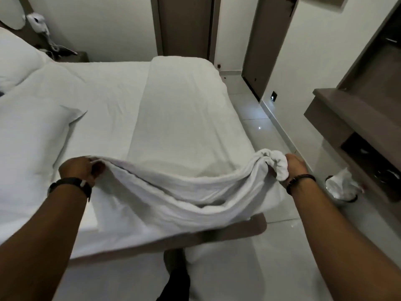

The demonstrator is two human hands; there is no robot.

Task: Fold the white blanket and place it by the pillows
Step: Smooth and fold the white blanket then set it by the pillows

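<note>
The white blanket (182, 118) lies as a long band across the foot half of the bed (104, 101). Its near edge (178, 192) is lifted off the mattress and sags between my hands. My left hand (80, 169) grips the edge at the left, fingers closed over the fabric. My right hand (293, 166) holds a bunched corner at the right, near the bed's corner. Two white pillows (28, 135) lie at the left, one near and one further back (15, 57).
A tiled floor (256, 118) runs along the bed's right side. A small bin with a white bag (340, 187) stands by a brown wall unit (347, 127) at the right. A nightstand with a white phone (39, 22) is at the far left.
</note>
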